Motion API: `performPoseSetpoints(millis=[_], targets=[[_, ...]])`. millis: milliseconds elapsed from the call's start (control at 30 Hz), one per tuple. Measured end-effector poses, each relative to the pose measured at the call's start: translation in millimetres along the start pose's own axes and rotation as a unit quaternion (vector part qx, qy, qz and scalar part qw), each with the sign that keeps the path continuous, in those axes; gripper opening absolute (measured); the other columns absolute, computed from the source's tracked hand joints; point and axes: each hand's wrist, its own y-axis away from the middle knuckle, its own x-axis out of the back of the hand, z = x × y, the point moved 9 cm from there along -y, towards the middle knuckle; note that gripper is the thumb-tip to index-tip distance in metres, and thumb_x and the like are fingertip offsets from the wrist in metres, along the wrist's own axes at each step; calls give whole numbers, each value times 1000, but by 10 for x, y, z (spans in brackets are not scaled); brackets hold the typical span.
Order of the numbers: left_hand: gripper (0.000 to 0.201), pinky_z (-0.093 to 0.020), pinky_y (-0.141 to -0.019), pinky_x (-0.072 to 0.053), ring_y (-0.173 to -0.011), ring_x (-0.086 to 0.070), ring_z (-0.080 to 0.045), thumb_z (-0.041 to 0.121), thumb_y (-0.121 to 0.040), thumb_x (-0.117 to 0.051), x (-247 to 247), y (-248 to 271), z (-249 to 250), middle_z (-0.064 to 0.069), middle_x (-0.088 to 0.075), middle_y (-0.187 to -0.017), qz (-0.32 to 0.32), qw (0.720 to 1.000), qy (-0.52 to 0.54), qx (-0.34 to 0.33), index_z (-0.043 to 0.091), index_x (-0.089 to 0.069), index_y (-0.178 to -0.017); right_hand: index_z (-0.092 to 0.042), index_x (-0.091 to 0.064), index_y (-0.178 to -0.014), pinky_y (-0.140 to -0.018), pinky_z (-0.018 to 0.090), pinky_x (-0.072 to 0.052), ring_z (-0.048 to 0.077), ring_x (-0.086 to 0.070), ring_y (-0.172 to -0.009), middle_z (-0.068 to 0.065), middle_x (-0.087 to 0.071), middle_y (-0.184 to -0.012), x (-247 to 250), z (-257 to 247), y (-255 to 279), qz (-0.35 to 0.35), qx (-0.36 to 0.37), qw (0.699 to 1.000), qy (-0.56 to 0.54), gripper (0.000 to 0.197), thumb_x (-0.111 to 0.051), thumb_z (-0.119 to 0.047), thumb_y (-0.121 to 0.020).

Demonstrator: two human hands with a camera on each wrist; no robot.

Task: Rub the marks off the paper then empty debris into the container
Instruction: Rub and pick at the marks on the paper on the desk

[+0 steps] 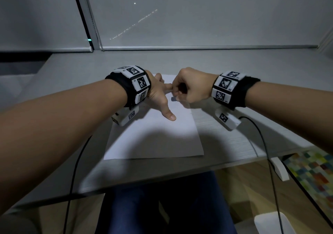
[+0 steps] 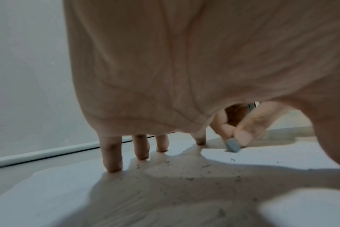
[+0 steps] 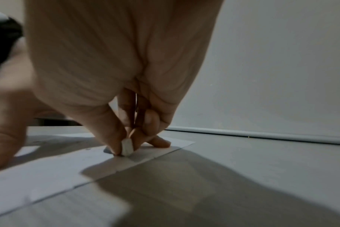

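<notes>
A white sheet of paper [image 1: 155,140] lies on the grey desk [image 1: 225,125]. My left hand [image 1: 160,96] is spread on the paper's upper part, fingertips [image 2: 113,167] pressing it flat. My right hand [image 1: 182,91] pinches a small eraser [image 3: 126,147] between thumb and fingers and holds its tip on the paper near the top right corner. The same eraser [image 2: 232,145] looks pale blue in the left wrist view. Dark eraser crumbs [image 2: 188,178] are scattered over the paper [image 2: 49,192] under my left palm. No marks on the sheet can be made out.
A window blind [image 1: 198,17] closes off the desk's far edge. Black cables [image 1: 266,152] hang from both wrists over the near edge. A white rounded container [image 1: 270,223] sits on the floor at lower right, beside a colourful checked mat [image 1: 313,172]. My legs are under the desk.
</notes>
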Motion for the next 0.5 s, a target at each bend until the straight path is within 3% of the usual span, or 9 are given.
performPoseSetpoints(millis=[100, 233, 333, 400, 500], targets=[[124, -56, -121, -30, -152, -20, -31, 95, -62, -71, 1, -10, -10, -8, -21, -165, 1, 1000, 16, -1, 57, -12, -164, -16, -74, -77, -65, 31, -61, 13, -74, -70, -1, -77, -74, -5, -2, -22, 6, -5, 1000, -2, 8, -69, -12, -82], [125, -54, -119, -35, -145, -31, -34, 99, -45, -72, -4, 10, -14, -7, -22, -161, -5, 1000, 22, -1, 62, -27, -156, -16, -78, -83, -59, 12, -48, 5, -62, -59, -6, -72, -70, -126, -178, 118, -58, 31, 998, -19, 5, -76, -12, -84], [139, -56, -120, -35, -146, -33, -36, 102, -30, -67, -22, 0, 8, -7, -21, -164, -12, 1000, 16, -1, 65, -22, -156, -15, -80, -85, -60, 20, -52, 9, -60, -58, -2, -72, -71, -106, -154, 88, -61, 31, 998, -2, 4, -77, -13, -82], [146, -57, -120, -35, -148, -32, -38, 103, -28, -65, -20, -10, 3, -7, -20, -165, -11, 1000, 11, 1, 66, -13, -158, -16, -77, -81, -64, 26, -55, 15, -65, -63, 1, -75, -74, -29, -65, 5, -31, 17, 999, 13, 3, -75, -15, -82], [148, -58, -120, -31, -153, -23, -34, 104, -26, -60, -32, -19, -6, -8, -18, -167, -13, 1000, 10, 1, 66, -9, -160, -21, -70, -72, -65, 28, -57, 17, -73, -69, -1, -76, -74, -1, -27, -7, -11, 12, 1000, 7, 14, -72, -14, -84]])
